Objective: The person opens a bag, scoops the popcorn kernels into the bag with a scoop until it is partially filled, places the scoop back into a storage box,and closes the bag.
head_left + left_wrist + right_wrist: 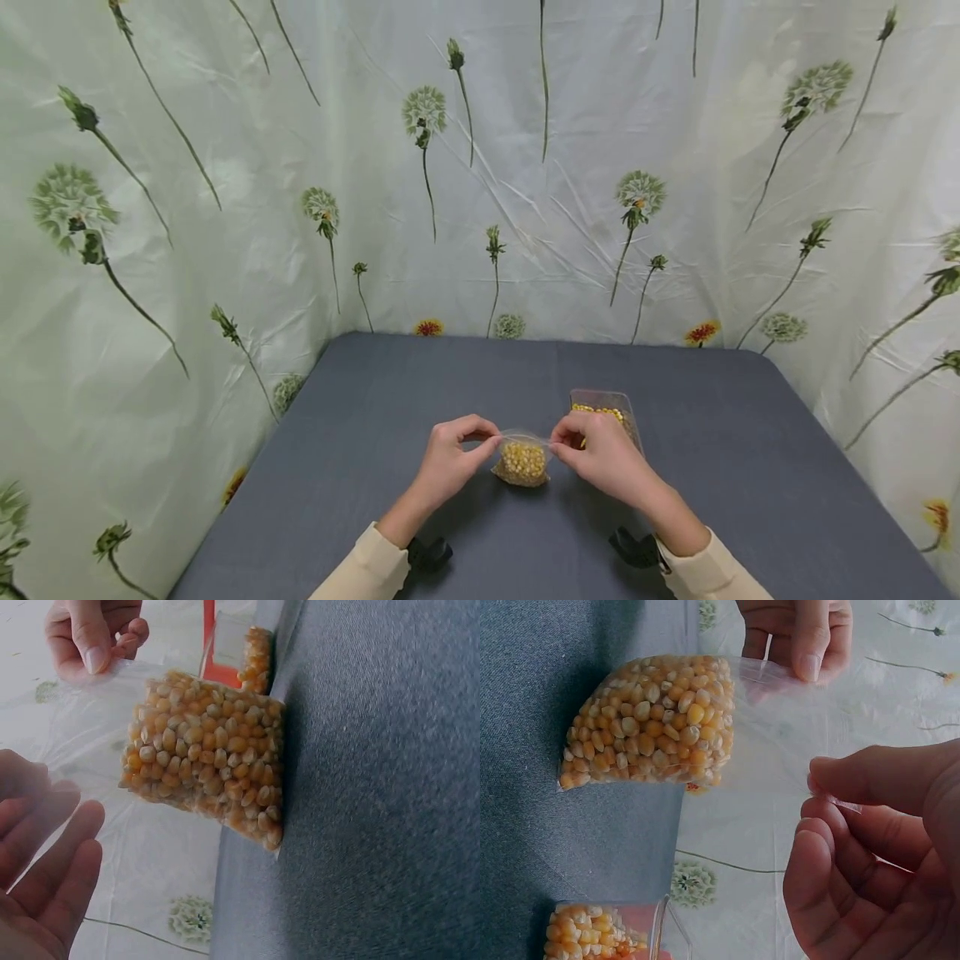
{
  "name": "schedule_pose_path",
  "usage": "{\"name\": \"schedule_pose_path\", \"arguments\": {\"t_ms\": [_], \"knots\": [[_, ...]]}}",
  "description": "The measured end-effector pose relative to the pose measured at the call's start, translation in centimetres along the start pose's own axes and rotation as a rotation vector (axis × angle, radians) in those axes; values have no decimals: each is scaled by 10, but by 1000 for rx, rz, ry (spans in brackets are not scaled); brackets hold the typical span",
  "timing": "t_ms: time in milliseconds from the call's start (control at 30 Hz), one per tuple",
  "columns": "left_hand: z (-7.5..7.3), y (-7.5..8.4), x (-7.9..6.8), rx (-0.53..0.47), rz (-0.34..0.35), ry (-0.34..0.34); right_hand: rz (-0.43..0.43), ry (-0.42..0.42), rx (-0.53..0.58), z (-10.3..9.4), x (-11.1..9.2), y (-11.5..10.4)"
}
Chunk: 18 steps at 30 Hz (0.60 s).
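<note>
A clear plastic bag [522, 463] packed with yellow corn kernels [649, 720] stands upright at the middle of the table. My left hand [452, 458] pinches the left corner of its top edge between thumb and fingers. At the opposite corner, my right hand [600, 454] pinches the film, a bit of which pokes out past the fingertips in the right wrist view. Between the hands the empty upper part of the bag [97, 712] is stretched out above the kernels. The bag's bottom is down at the tabletop.
Just behind my right hand sits a clear rectangular container [628, 408] with more corn kernels [592, 930] in it, partly hidden by that hand. A dark grey cloth covers the table [420, 383]. Behind it hangs a pale curtain [510, 167] printed with dandelions.
</note>
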State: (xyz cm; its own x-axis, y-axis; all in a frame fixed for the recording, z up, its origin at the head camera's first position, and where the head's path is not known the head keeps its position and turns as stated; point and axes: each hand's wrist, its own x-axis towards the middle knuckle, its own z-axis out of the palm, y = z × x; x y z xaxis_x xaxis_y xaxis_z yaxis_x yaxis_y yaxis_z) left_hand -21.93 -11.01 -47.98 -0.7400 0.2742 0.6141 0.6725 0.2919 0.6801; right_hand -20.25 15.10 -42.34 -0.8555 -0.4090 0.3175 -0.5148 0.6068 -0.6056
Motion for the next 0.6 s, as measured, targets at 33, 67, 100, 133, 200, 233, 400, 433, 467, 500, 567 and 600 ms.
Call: {"name": "schedule_pose_path", "arguments": {"t_ms": [33,67,100,133,200,233,400,433,467,500,567,600], "knots": [[0,-1,0,-1,-2,-4,-5,5,-2,0,0,0],[0,-1,1,-1,-4,-9,-9,10,-4,1,1,0],[0,-1,2,-4,-8,-15,-8,15,-6,1,2,0],[1,-1,3,-7,-11,-22,-8,20,-9,1,1,0],[2,0,4,-7,-19,-34,-13,27,-10,2,1,0],[2,0,5,-8,-20,-37,-13,29,-10,2,1,0],[3,2,5,19,-11,-42,-31,28,5,4,1,0],[3,2,5,24,-4,-41,-34,29,5,5,1,0],[4,2,5,29,2,-38,-38,30,4,6,1,0],[4,1,5,31,15,-31,-41,29,2,6,1,0],[6,0,4,23,39,-11,-49,22,1,7,2,1],[6,3,4,18,46,0,-52,18,2,8,3,1]]}}
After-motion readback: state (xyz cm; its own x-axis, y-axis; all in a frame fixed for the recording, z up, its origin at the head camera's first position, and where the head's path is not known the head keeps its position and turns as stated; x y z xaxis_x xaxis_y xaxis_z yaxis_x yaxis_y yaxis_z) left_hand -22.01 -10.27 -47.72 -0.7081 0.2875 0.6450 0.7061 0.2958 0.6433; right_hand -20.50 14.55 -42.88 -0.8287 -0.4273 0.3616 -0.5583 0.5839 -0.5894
